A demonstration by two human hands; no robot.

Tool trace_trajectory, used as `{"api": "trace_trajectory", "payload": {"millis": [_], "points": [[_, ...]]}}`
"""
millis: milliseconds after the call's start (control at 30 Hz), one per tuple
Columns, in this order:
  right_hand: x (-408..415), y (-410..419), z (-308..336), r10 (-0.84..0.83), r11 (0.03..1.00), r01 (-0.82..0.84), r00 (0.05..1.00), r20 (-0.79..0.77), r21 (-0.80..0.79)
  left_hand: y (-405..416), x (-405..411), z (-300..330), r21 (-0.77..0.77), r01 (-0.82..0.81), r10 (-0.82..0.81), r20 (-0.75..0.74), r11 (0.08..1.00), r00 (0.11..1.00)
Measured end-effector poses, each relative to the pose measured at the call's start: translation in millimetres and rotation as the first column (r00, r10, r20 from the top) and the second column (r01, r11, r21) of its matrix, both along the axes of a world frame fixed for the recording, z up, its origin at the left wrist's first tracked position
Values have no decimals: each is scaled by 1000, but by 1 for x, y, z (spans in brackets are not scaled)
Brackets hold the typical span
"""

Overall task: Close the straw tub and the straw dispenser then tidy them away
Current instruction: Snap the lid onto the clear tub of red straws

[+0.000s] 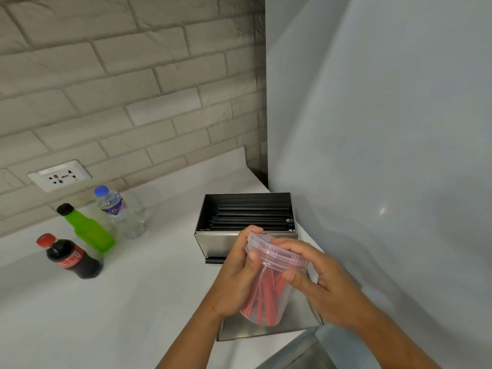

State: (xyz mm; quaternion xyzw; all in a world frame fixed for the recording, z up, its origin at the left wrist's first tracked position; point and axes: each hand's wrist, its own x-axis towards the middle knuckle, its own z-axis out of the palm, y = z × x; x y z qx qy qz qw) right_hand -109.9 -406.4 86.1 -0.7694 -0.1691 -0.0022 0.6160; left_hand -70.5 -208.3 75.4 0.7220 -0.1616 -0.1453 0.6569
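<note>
A clear plastic straw tub (266, 299) full of red straws is held in the air over the counter. My left hand (237, 272) grips its side. My right hand (319, 286) is on the clear lid (277, 251), which sits tilted on the tub's rim. Behind it stands the steel straw dispenser (213, 239), open at the top, with black straws (250, 214) lying inside. Its flat steel lid (300, 320) lies on the counter below the tub.
A cola bottle (70, 258), a green bottle (86, 229) and a water bottle (119, 211) stand at the left near the brick wall. A wall socket (60, 175) is above them. A pale wall closes the right side.
</note>
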Motion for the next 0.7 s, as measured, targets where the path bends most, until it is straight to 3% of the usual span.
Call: {"api": "trace_trajectory", "payload": {"millis": [333, 533, 700], "points": [[3, 4, -7, -20, 998, 24, 998, 60, -53, 2, 3, -6, 24, -57, 56, 57, 998, 997], [4, 1, -13, -114, 980, 135, 983, 143, -145, 6, 1, 0, 62, -71, 69, 33, 996, 997], [0, 0, -4, -26, 981, 33, 999, -44, 189, 22, 5, -1, 20, -101, 102, -95, 995, 990]]}}
